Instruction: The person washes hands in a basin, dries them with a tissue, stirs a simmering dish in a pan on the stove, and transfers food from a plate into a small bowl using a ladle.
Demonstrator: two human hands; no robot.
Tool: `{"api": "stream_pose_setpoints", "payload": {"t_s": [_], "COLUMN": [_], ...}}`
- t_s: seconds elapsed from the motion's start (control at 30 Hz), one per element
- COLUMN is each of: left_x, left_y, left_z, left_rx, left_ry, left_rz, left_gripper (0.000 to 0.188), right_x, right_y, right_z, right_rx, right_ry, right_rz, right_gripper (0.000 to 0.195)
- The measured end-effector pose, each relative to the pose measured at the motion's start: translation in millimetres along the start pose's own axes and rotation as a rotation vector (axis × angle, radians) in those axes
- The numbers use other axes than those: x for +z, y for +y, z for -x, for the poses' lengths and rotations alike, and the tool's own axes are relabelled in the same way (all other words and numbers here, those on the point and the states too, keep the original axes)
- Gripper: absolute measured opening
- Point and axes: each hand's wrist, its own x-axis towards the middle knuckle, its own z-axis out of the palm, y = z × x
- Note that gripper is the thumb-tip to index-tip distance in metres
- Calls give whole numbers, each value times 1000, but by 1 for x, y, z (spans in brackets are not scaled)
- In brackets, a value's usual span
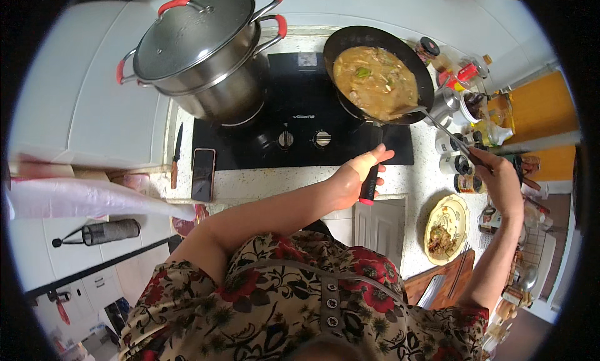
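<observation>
A black wok [357, 37] sits on the right burner of the black glass gas hob [300, 98]. Brown stew [375, 80] with a green piece on top fills its bottom. My left hand [358, 173] is wrapped around the wok's black handle [370, 185], which has a pink end. In my right hand [499, 178] I hold a long-handled metal spatula [443, 127]. Its blade dips into the stew at the wok's near right edge and is partly covered by the liquid.
A large lidded steel steamer pot [215, 89] stands on the left burner. A knife [177, 150] and a phone [203, 173] lie left of the hob. Condiment jars [452, 164] line the right side. Nearer me are a plate with food scraps [461, 206], a cleaver [431, 290] and a wooden board [417, 283].
</observation>
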Motion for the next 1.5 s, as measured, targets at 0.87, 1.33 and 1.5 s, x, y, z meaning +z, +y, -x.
{"api": "stream_pose_setpoints", "payload": {"t_s": [0.87,1.33,1.5], "left_x": [-6,-5,-9], "left_y": [6,7,8], "left_z": [7,4,7], "left_rx": [7,-28,-4], "left_ry": [-19,-43,-85], "left_rz": [-19,-11,-51], "left_gripper": [73,75,81], "right_x": [56,107,102], "right_y": [-41,-18,-27], "right_z": [-51,-11,16], "right_rx": [71,76,79], "right_ry": [96,197,384], "right_rz": [-176,-321,-339], "right_gripper": [35,38,41]}}
